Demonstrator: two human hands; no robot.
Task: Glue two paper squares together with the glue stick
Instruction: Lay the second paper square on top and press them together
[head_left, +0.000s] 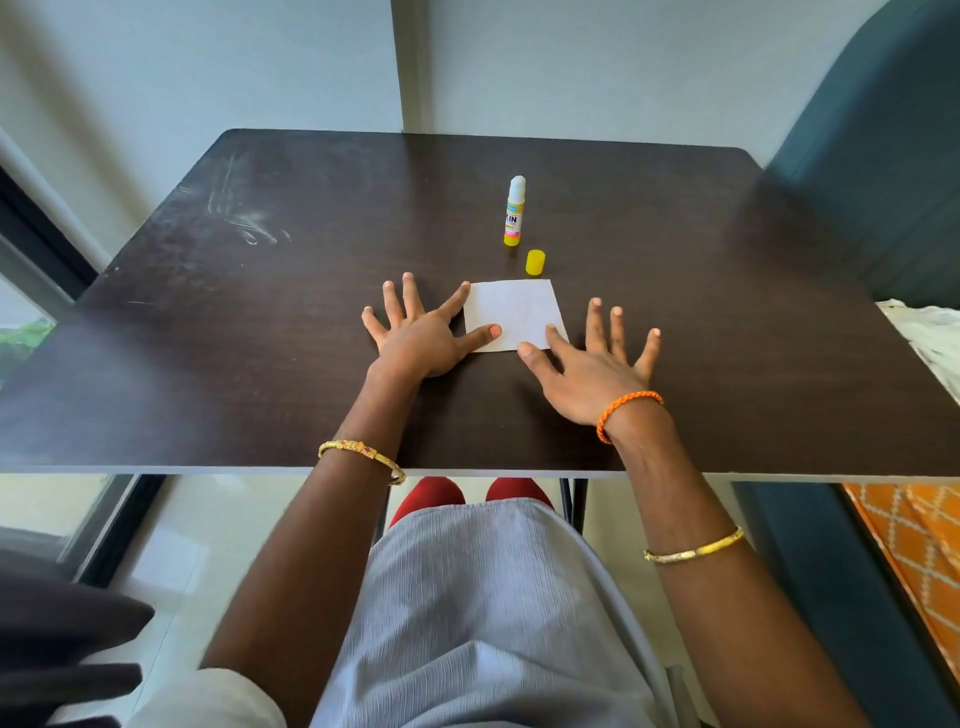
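- My left hand (421, 340) and right hand (587, 369) lie flat and spread, gripping nothing, fingertips pressing the paper square (514, 317) on the bench (260, 312).
- Paper seems light, floppy, slippery; I'd pinch a corner.
- Uncapped glue stick (514, 210) stands behind.

Dark table (260, 338), teal chair (883, 182)

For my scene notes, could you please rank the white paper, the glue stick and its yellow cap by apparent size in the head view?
1. white paper
2. glue stick, standing uncapped
3. yellow cap
The differences are plain; all three sit close together on the table.
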